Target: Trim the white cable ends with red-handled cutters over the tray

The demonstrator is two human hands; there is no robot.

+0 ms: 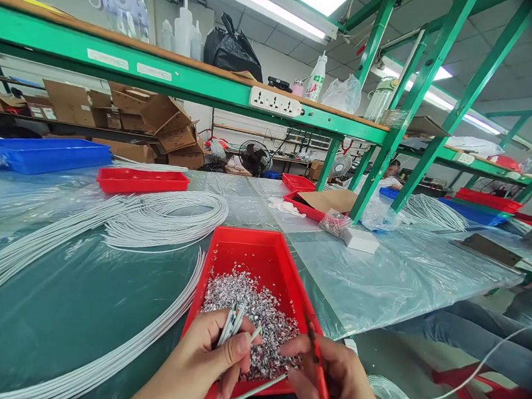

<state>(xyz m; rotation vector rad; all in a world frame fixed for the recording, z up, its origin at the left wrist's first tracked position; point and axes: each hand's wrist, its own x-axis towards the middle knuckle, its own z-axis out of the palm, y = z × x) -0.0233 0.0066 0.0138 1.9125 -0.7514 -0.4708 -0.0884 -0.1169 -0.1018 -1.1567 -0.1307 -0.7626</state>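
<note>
So I've got a small bunch of white cable ends [231,323] pinched in my left hand [200,362], tips fanned upward and a bit tilted. The cables run down under the palm and out the bottom of the view. My right hand [339,384] holds a thin red-handled tool [320,373], angled steeply, tip up near the cable ends. Both sit right over the near edge of the red tray [253,247], which is half full of tiny silvery scraps [258,311] piled toward me.

Head-worn view, down onto near workbench [80,308]
</note>
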